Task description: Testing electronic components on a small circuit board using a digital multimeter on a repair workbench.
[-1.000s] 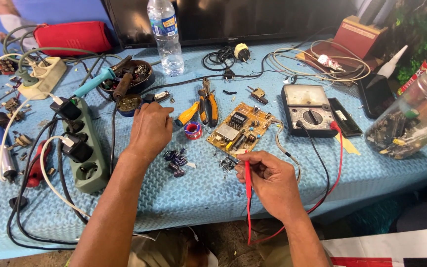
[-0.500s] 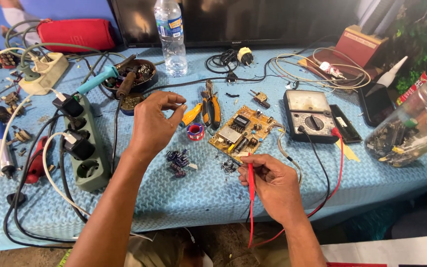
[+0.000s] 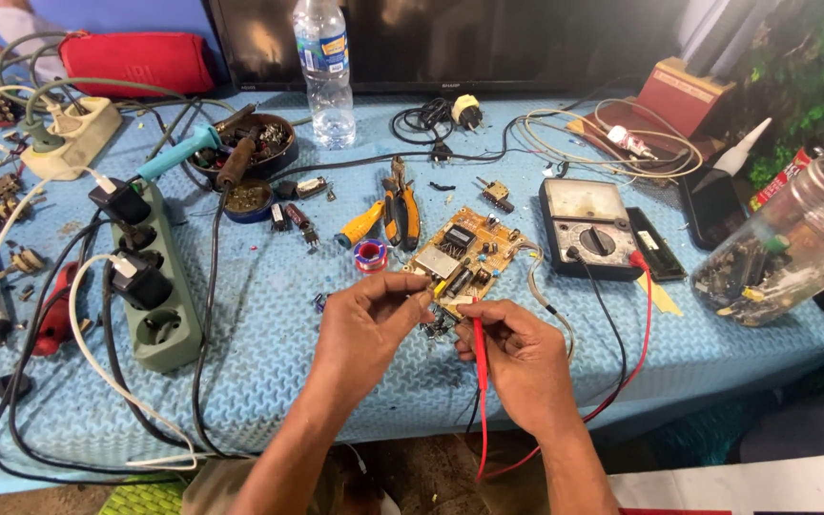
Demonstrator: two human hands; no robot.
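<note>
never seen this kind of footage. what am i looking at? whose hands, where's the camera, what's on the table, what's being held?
There is no machine here: a person works with two bare hands, and the single camera sits on their head, looking down over a table with a blue cloth.

The left hand pinches something very small at its fingertips, too small to tell what. The right hand holds a red test probe whose lead runs down off the table edge. The two hands meet just in front of a yellowish circuit board.

Right of the board lies an analogue meter with red and black leads plugged in. Also about: orange-handled pliers, a green power strip with plugs in it, a teal-handled soldering iron, a water bottle and a clear jar of small parts.
</note>
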